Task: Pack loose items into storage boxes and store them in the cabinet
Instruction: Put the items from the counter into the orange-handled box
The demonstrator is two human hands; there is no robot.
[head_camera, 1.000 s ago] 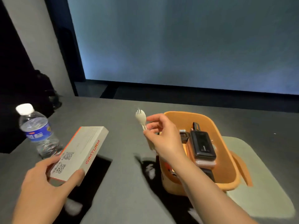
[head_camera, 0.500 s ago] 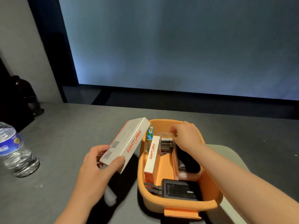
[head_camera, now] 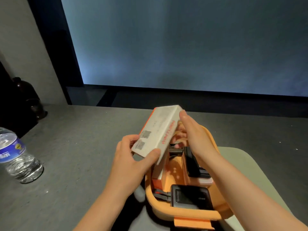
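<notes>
My left hand point(head_camera: 133, 157) grips the near end of a white carton with orange lettering point(head_camera: 158, 130), tilted up over the left side of the orange storage box point(head_camera: 183, 212). My right hand point(head_camera: 196, 139) reaches over the storage box, fingers stretched out and resting against the carton's right face and far corner. Inside the storage box lie a black power bank point(head_camera: 191, 197) at the near end, another black device point(head_camera: 195, 165) along the right wall, and a second white and orange carton point(head_camera: 157, 172) standing on edge at the left. The far part of the inside is hidden by my hands.
A plastic water bottle with a blue label point(head_camera: 16, 157) stands on the grey table point(head_camera: 75, 147) at the far left. A pale green lid or mat point(head_camera: 241, 164) lies under the storage box's right side. Dark objects point(head_camera: 25, 97) sit at the table's back left corner.
My right hand carried a white fork over the storage box and no longer shows it. My left hand lifted the carton from the table over the storage box, where my right hand now touches it.
</notes>
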